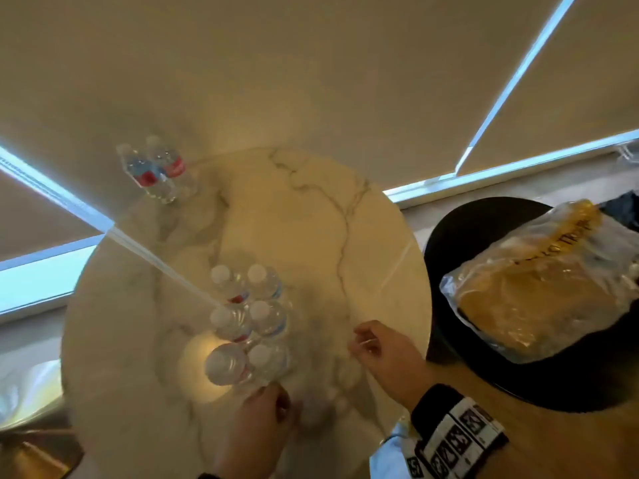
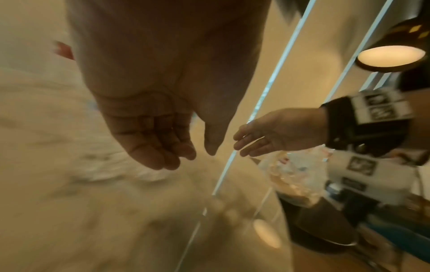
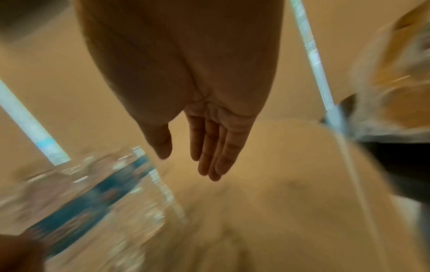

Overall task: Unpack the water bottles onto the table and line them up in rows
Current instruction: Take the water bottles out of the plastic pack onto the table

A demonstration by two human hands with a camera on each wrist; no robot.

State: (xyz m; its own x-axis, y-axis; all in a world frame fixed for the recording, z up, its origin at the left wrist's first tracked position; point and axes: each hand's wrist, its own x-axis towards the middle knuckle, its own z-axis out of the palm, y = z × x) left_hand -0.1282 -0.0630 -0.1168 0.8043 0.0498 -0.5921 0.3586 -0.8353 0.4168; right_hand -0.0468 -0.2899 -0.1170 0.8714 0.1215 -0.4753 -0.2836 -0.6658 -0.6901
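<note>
Several clear water bottles [image 1: 247,321] with white caps stand in two rows on the round marble table [image 1: 311,216]. Two more bottles [image 1: 154,169] with red labels stand at the table's far left edge. My left hand [image 1: 262,414] hovers just in front of the nearest bottles, fingers relaxed and holding nothing, as the left wrist view [image 2: 163,147] shows. My right hand [image 1: 375,344] hangs over the table to the right of the rows, fingers straight and empty in the right wrist view [image 3: 204,156]. A blurred bottle [image 3: 97,193] shows at the left there.
A crumpled plastic wrap [image 1: 539,288] with yellow print lies on a black round stool [image 1: 460,243] to the right of the table. Beige blinds [image 1: 311,70] hang behind the table. The table's right half is bare marble.
</note>
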